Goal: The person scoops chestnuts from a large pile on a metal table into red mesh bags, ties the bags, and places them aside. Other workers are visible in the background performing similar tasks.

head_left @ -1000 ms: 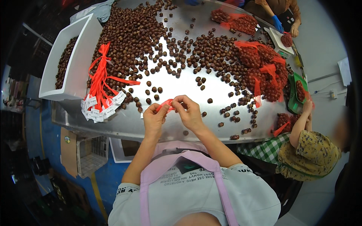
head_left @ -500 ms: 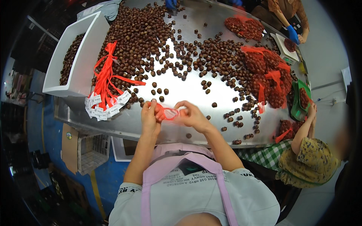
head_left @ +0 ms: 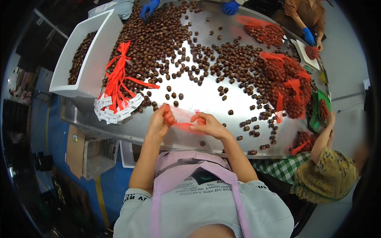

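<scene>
Red netting (head_left: 181,115) runs from left hand (head_left: 160,122) (gripping it) to right hand (head_left: 210,126), thumb and fingers parted.

Red netting (head_left: 182,117) wide between the hands (head_left: 160,121) (earlier a small bunch), a co-worker's blue glove (head_left: 149,9) farther into view

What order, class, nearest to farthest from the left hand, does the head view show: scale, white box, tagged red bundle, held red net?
1. Held red net: in the left hand
2. Tagged red bundle: left
3. White box: farther left
4. Scale: far right
</scene>
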Available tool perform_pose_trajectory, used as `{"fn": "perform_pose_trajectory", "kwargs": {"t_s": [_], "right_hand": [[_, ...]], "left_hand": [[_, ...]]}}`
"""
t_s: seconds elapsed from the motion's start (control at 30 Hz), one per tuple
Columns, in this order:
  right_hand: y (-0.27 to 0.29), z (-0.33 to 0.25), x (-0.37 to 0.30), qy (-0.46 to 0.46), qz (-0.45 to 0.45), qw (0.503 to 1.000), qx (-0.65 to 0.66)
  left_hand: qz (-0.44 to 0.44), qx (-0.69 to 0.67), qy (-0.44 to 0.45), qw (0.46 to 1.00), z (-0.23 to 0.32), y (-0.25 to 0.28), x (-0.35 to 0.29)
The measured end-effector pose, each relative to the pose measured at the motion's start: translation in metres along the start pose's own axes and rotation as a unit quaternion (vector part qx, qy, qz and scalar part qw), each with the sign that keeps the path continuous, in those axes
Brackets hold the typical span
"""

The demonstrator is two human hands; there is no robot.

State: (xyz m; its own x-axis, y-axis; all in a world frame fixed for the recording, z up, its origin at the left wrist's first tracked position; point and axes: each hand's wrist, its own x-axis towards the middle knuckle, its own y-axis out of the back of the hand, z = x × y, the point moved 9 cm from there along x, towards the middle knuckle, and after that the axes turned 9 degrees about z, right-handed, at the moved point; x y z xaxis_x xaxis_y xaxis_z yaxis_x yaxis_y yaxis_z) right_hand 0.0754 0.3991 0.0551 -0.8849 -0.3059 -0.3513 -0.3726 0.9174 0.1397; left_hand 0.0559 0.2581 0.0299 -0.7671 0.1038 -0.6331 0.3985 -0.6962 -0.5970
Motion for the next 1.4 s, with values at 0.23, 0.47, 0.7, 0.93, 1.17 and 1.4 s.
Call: {"fn": "perform_pose_trajectory", "kwargs": {"t_s": [0.23, 0.47, 0.7, 0.93, 1.17, 1.4], "right_hand": [[0.01, 0.034, 0.014, -0.125, 0.125, 0.901, 0.396], [-0.024, 0.008, -0.003, -0.126, -0.059, 0.931, 0.337], [0.008, 0.048, 0.023, -0.077, 0.133, 0.929, 0.337], [-0.033, 0.015, 0.011, -0.121, -0.064, 0.844, 0.519], [0.001, 0.05, 0.029, -0.12, 0.131, 0.979, 0.097], [-0.019, 0.016, 0.031, -0.156, 0.04, 0.832, 0.531]], "left_hand": [[-0.036, 0.483, -0.146, 0.863, -0.018, -0.012, -0.034], [0.139, 0.205, -0.09, 0.964, 0.006, 0.031, -0.004], [-0.048, 0.23, -0.002, 0.972, -0.013, -0.014, -0.045], [0.18, 0.163, -0.077, 0.967, -0.012, 0.053, 0.002], [-0.154, 0.065, -0.002, 0.986, -0.001, 0.007, -0.026], [0.034, 0.363, -0.173, 0.915, 0.005, 0.043, -0.006]]}}
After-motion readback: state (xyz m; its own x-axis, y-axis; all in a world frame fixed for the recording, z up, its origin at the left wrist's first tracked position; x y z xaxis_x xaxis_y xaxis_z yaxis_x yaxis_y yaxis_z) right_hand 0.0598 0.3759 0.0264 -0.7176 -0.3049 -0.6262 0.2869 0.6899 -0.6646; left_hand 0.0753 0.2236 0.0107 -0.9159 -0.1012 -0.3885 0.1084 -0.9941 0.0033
